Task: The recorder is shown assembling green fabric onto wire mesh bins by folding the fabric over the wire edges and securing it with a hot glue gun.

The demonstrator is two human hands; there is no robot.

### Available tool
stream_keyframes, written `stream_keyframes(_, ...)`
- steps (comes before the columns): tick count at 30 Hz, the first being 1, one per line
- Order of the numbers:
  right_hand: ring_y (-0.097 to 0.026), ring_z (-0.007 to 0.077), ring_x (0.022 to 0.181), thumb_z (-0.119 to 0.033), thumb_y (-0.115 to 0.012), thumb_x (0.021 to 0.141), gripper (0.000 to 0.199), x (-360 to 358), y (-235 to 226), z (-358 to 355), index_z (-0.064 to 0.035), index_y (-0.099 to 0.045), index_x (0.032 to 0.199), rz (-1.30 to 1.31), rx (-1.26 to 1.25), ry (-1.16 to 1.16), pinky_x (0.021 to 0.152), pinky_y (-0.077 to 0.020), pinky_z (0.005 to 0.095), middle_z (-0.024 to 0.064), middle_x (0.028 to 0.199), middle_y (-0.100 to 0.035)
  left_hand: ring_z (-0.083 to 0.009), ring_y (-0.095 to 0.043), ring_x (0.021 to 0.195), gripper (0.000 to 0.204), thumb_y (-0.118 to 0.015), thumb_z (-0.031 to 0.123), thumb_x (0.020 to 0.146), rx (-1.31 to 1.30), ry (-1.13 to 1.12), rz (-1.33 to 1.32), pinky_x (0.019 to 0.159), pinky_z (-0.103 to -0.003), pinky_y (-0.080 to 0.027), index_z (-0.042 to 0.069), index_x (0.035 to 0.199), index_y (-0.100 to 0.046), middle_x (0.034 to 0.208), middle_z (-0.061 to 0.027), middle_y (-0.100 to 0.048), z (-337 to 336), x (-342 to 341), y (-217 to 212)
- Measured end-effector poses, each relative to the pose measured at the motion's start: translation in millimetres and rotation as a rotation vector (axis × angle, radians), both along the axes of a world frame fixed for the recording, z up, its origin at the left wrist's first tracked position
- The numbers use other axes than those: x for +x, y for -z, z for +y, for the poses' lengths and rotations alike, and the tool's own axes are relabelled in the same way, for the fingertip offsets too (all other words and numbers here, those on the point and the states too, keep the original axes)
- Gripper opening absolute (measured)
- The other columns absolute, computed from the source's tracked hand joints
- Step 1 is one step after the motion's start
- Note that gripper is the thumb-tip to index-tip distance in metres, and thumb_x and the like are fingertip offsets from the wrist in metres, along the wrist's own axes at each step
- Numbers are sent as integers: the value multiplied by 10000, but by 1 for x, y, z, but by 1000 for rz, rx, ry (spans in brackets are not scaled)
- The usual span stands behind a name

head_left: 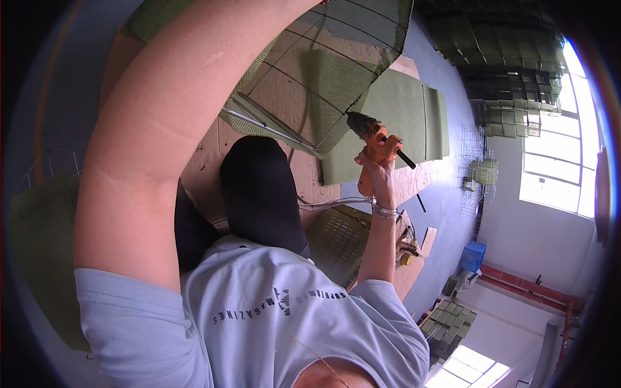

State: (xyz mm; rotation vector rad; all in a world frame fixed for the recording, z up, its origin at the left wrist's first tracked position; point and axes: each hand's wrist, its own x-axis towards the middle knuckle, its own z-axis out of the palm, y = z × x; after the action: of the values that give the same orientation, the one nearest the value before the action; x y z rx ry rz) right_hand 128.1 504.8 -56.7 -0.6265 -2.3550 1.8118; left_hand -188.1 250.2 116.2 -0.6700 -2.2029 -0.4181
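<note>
Close under the camera was my own chest in a pale blue t-shirt (284, 323), with my black-trousered knee (259, 194) beyond it.

My right hand (375, 171) was shut tight around the grip of an orange glue gun (377, 143), held up in front of me, a thin bracelet (384, 210) at the wrist. The gun's dark nozzle pointed toward the picture's left and touched, or very nearly touched, the edge of a panel of dark wire mesh (336, 58) backed with green felt.

My left forearm (168, 116) rose large and near across the left of the view, reaching up to that same panel. My left hand ran out of the top of the picture, so I could not tell how open it was or what it held.

Under the panel lay brown cardboard (213, 155) spread on the floor, with a flat green felt sheet (414, 113) lying past the gun. A second mesh piece (339, 236) rested beside my knee.

Farther off, stacks of green panels (504, 45) stood by the wall, near a bright window (559, 161). A blue crate (472, 255) sat on the floor below it.
</note>
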Motion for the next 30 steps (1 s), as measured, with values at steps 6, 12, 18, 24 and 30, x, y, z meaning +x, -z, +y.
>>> stream_keyframes(6, -630, 139, 776, 3, -701, 754, 238, 2, 8, 3, 14, -613, 975, 51, 61, 23, 728, -512, 285, 46, 852, -649, -219, -630, 607, 246, -521, 93, 949, -6, 8, -2, 516, -340, -513, -31, 793, -665, 670, -143, -641, 1, 1, 0)
stream_keyframes(12, -631, 134, 778, 4, -701, 748, 241, -1, 6, 0, 9, -620, 975, 49, -3, 40, 729, -510, 282, 41, 839, -655, -230, -643, 626, 237, -514, 88, 948, 1, -5, -30, 528, -335, -525, -40, 819, -667, 696, -154, -654, 1, 0, 3)
stream_keyframes(18, -638, 139, 769, 5, -701, 756, 210, 5, 10, 3, 9, -625, 952, 57, 51, 57, 725, -514, 282, 47, 830, -656, -242, -647, 642, 241, -522, 87, 942, -31, -15, -3, 555, -349, -536, -35, 800, -673, 709, -161, -661, -5, -2, -1)
stream_keyframes(24, -644, 138, 771, -2, -710, 765, 201, 0, 1, -9, 15, -628, 948, 27, -14, 23, 717, -519, 284, 51, 841, -660, -247, -648, 646, 244, -523, 83, 937, 6, -9, 71, 562, -358, -539, -42, 792, -674, 713, -168, -663, -11, -8, 1)
stream_keyframes(30, -652, 149, 779, -2, -704, 772, 202, 1, 4, -3, 20, -626, 956, 8, -1, -12, 722, -531, 294, 58, 851, -661, -237, -642, 641, 237, -525, 91, 939, 23, -16, 14, 555, -348, -532, -33, 792, -664, 707, -163, -655, -7, 1, -2)
